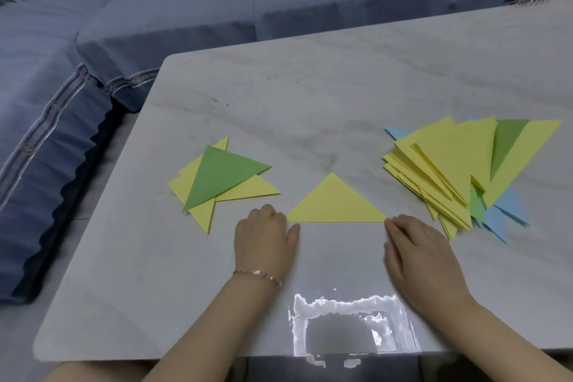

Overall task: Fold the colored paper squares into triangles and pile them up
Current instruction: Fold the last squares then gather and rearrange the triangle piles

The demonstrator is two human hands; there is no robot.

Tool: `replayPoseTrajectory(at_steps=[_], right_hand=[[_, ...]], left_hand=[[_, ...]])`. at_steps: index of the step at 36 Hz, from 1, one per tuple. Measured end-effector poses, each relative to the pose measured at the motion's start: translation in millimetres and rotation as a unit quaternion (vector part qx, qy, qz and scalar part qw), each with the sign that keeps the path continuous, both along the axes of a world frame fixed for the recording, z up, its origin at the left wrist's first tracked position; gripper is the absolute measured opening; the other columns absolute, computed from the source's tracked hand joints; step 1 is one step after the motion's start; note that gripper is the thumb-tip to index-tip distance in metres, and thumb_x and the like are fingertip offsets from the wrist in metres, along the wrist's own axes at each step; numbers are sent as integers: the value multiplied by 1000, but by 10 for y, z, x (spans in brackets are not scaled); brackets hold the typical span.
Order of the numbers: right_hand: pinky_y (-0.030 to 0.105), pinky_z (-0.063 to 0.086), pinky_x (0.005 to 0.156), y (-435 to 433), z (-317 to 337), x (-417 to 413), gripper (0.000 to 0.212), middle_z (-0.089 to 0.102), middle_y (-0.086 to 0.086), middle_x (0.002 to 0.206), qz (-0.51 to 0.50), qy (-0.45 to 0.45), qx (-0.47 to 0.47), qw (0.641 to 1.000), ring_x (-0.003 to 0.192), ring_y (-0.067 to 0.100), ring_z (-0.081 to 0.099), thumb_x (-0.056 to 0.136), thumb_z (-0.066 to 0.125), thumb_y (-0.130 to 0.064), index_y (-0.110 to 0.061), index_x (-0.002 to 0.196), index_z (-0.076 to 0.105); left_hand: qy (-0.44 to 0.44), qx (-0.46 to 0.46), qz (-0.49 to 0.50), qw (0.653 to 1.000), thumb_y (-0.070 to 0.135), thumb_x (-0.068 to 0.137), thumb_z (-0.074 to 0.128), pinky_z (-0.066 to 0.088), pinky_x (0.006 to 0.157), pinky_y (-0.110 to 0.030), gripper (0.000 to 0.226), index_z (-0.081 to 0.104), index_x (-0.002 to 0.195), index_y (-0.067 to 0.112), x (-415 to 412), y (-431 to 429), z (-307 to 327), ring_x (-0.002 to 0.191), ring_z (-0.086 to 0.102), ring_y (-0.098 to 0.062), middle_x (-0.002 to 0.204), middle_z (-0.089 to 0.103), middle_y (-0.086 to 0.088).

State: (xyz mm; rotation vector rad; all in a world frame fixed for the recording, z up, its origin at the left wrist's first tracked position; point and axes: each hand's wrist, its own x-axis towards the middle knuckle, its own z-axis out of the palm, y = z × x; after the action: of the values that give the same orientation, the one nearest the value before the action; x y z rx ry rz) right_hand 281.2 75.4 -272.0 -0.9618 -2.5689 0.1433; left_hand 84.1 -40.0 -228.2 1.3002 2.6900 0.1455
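Left hand [263,234] fingers curled beside yellow triangle [335,203] corner; right hand [417,246] flat, touching opposite corner.

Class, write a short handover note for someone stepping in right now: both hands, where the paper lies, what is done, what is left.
Left hand: fingers curled, at the left corner of the yellow triangle; I cannot tell if it pinches it.
Right hand: fingers fairly straight, tips at the right corner.
The triangle lies flat on the table, between the small pile, green on yellow, and the big fanned heap of yellow, green and blue.
Done: this sheet looks folded.
Left: lay it on a pile, probably the small one.
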Motion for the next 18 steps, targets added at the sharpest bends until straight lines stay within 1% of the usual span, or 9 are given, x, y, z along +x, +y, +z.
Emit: replayPoseTrajectory(at_steps=[2,4,5,7,9,12,15,16,18], right_hand=[[40,50,80,-2,6,4,45,65,15,99,2,-2,-10,1000,94,32,63,85,36,-23,4,103,67],[40,51,79,-1,24,12,41,65,15,99,7,-1,-17,1000,93,32,63,85,40,-21,4,102,67],[40,51,78,-2,37,16,37,65,15,98,7,4,-19,1000,91,32,63,84,44,-19,4,101,67],[39,52,75,1,61,19,31,65,15,96,3,8,-26,1000,87,32,63,79,52,-15,4,97,67],[38,52,74,4,78,8,29,65,14,94,-3,1,-39,999,86,32,64,76,54,-14,3,94,68],[38,53,71,32,99,-14,21,65,11,88,-13,-18,-72,997,80,32,64,74,57,-12,1,87,69],[36,49,72,115,238,-68,10,64,8,87,-34,-28,-135,990,83,30,61,78,61,-7,-4,83,69],[36,48,72,155,293,-90,9,63,9,87,-46,-22,-150,987,85,31,59,78,61,-7,-5,84,68],[40,47,77,271,393,-132,17,63,14,98,-72,19,-127,989,91,35,58,76,64,-3,-3,92,69]], left_hand=[[-59,33,59,996,42,87,52,35,88,-31,37,56,115,18,-38,145,-2,114,44,-20,119,52,1],[-96,50,78,991,42,82,60,36,89,-30,42,53,116,17,-41,269,-24,116,41,-21,120,49,-2],[-112,53,83,989,41,81,62,36,87,-29,39,55,111,17,-27,316,-23,115,40,-22,117,48,-2],[-151,72,97,981,34,81,65,35,85,-26,22,58,94,18,3,385,-22,112,40,-21,113,48,-2],[-181,89,106,974,27,81,65,34,85,-25,14,59,89,17,29,418,-21,113,40,-21,112,49,-2],[-200,99,106,969,24,80,67,38,89,-29,28,56,105,15,40,406,-37,113,42,-22,111,53,-4],[-218,105,113,964,23,77,71,39,87,-31,49,47,119,16,24,387,-33,110,44,-24,110,53,-6],[-223,106,116,962,22,76,71,39,87,-31,53,45,122,17,23,385,-27,110,44,-25,109,53,-6],[-225,116,113,961,19,77,70,38,85,-28,53,45,124,18,28,378,-23,107,46,-24,107,52,-5]])
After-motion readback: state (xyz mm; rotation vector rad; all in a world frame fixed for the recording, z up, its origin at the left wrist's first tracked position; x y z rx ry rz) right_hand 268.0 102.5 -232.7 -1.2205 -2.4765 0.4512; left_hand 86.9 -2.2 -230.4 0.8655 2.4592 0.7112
